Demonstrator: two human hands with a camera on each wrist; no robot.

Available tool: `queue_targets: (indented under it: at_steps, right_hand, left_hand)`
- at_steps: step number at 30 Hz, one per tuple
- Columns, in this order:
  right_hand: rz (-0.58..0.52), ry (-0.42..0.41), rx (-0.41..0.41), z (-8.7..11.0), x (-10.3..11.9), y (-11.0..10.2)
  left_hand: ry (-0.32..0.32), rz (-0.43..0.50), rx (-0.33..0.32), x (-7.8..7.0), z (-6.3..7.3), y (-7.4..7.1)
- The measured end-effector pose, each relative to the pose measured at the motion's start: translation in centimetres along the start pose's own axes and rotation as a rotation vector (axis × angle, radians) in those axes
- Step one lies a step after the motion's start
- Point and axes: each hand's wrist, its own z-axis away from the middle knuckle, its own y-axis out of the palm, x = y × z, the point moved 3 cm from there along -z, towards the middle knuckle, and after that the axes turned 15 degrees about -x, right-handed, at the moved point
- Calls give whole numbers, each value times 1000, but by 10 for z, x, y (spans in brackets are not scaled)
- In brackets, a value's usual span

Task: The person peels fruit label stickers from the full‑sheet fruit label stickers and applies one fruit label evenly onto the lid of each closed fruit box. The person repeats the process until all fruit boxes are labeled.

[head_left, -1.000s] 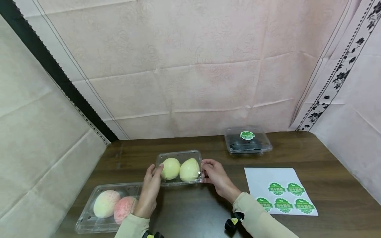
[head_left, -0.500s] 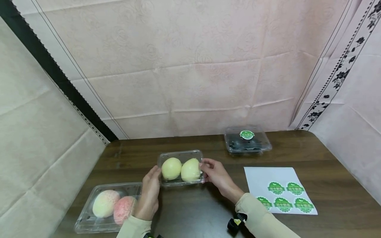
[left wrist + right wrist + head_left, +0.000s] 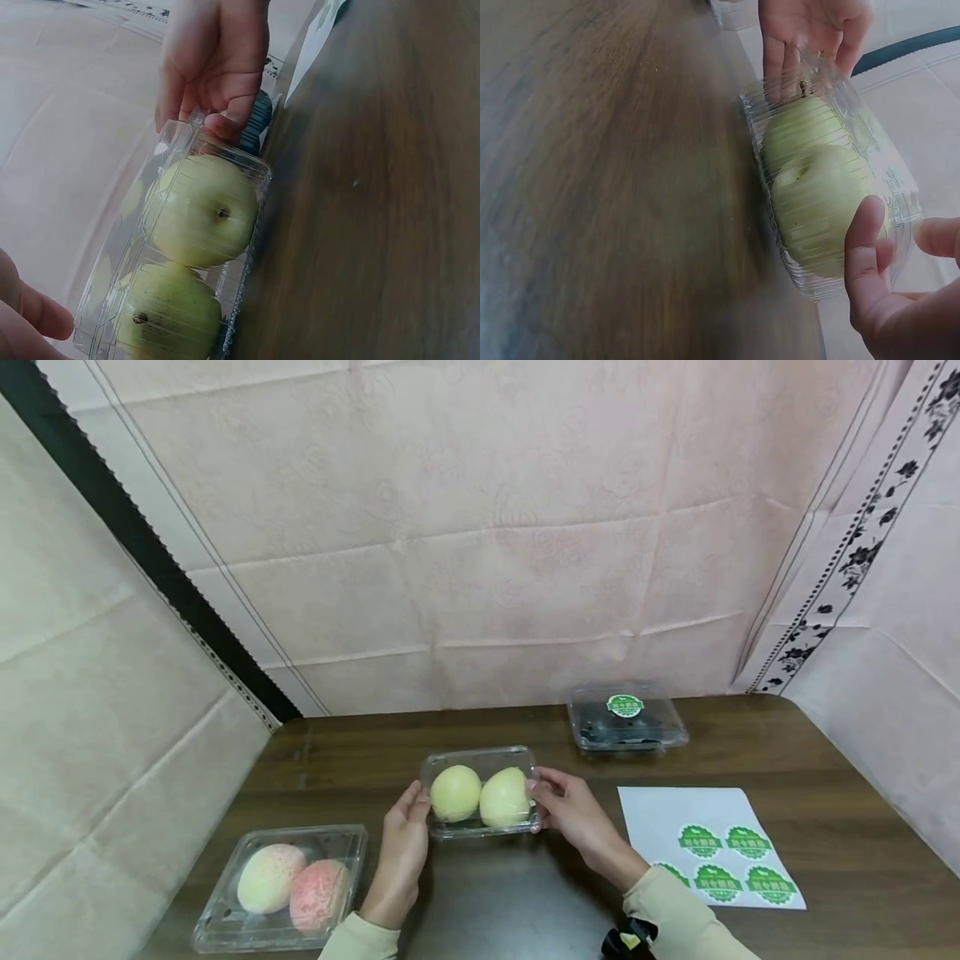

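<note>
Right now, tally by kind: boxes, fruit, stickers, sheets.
Boxes: 3
Green fruit: 2
Pale fruit: 1
Pink fruit: 1
Stickers: 6
Sheet: 1
Total: 14
Contents of the back box are unclear, so not counted.

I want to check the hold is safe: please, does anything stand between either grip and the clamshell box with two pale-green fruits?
Nothing visible does: the left grip and right grip hold opposite ends of the clear clamshell box directly.
</note>
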Motion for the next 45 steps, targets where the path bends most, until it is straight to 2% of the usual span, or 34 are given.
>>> queue_targets:
  at_steps: [5,12,21,33,40,45]
  right_hand:
    - [23,-1,-24,3,2,-8]
    - [31,26,-55,7,-1,-17]
    - [23,37,-45,15,2,-35]
    - [28,80,-82,24,-7,-52]
    - [67,88,-117,24,-14,-54]
    - [49,81,-114,23,-17,-57]
  left_hand:
    - [22,8,1,-2,5,6]
    - [14,14,16,-4,10,14]
    - [36,29,36,-8,19,23]
    - [42,21,116,-4,32,31]
    - [68,21,133,3,34,35]
    - [129,32,121,5,33,40]
